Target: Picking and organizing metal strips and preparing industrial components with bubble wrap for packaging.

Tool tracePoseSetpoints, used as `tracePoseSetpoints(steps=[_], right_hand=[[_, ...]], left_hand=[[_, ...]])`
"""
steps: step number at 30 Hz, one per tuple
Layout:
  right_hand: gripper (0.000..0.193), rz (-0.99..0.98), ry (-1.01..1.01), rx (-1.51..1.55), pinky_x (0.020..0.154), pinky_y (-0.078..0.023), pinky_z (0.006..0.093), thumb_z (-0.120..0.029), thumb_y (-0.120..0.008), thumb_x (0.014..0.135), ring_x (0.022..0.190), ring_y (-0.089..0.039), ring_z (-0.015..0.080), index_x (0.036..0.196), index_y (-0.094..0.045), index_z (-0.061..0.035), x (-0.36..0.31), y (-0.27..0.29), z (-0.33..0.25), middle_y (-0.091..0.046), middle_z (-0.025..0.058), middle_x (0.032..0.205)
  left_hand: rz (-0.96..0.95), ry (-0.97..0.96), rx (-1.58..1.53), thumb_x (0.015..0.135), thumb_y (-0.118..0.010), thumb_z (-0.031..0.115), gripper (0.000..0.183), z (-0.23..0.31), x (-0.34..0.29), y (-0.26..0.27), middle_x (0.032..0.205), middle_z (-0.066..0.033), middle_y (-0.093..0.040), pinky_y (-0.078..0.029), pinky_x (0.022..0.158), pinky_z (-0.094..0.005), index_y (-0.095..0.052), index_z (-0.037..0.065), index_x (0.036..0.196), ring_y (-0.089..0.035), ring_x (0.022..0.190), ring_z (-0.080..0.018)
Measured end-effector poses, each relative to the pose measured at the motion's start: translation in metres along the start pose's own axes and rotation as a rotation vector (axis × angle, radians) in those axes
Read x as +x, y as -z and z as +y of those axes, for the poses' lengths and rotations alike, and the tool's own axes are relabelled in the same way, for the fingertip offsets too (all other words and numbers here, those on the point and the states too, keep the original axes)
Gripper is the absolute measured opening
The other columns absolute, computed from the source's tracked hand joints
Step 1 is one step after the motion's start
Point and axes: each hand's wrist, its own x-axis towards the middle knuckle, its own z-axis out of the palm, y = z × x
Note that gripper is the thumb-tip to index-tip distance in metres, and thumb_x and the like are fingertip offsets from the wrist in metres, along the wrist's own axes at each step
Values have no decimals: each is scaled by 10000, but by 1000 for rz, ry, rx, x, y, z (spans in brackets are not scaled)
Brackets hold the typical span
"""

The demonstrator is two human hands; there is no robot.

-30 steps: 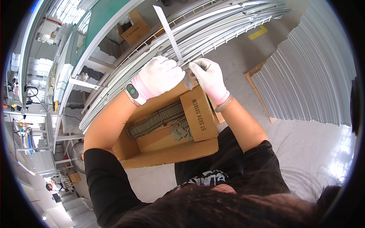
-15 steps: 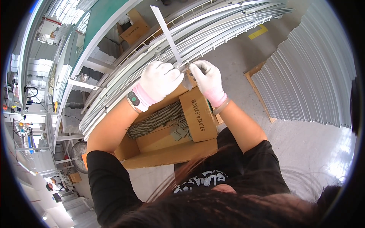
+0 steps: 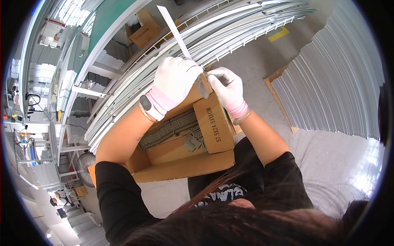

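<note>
Both my hands wear white gloves with pink cuffs and meet above the far edge of an open cardboard box (image 3: 184, 169). My left hand (image 3: 175, 80) is closed around the lower end of a long, flat white strip (image 3: 174, 32), which points up and away. My right hand (image 3: 228, 87) is closed beside it, thumb and forefinger pinched together; what lies in the pinch is too small to make out. A piece of clear plastic film (image 3: 202, 88) hangs between the hands. Inside the box are packed rows of small grey metal pieces (image 3: 170, 129), with several loose ones.
Long white and grey profiles (image 3: 230, 39) lie on a rack beyond the box. At the right, a large stack of grey panels (image 3: 328, 82) stands on a wooden pallet (image 3: 281, 102). A floor fan (image 3: 85, 169) is at the left, and another carton (image 3: 145, 30) sits under the green-topped table (image 3: 111, 20).
My left hand has risen slightly and now covers the strip's lower end. The strip has shifted a little left. My right hand has moved slightly right.
</note>
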Motion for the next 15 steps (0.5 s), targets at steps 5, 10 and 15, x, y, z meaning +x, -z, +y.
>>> tracePoseSetpoints(steps=[5,10,15], right_hand=[[49,36,-152,104,700,-481,200,-59,-651,943,766,-545,7,959,-678,-22,4,1,-6,-630,-53,860],[57,25,-202,168,720,-477,196,-64,-642,955,772,-539,3,990,-660,-22,8,4,-8,-627,-58,867],[55,-6,-203,221,695,-463,187,-75,-639,967,752,-523,-3,984,-662,-28,8,3,-7,-613,-63,847]], left_hand=[[-43,90,-85,877,-600,141,126,2,10,13,944,-5,-659,-465,780,-379,-672,116,977,-618,831,-219],[53,128,-119,807,-706,65,128,2,2,19,919,-51,-647,-454,780,-394,-657,90,923,-606,852,-260],[-9,235,-261,833,-719,77,171,28,-25,31,792,-87,-653,-490,592,-347,-666,49,993,-614,645,-253]])
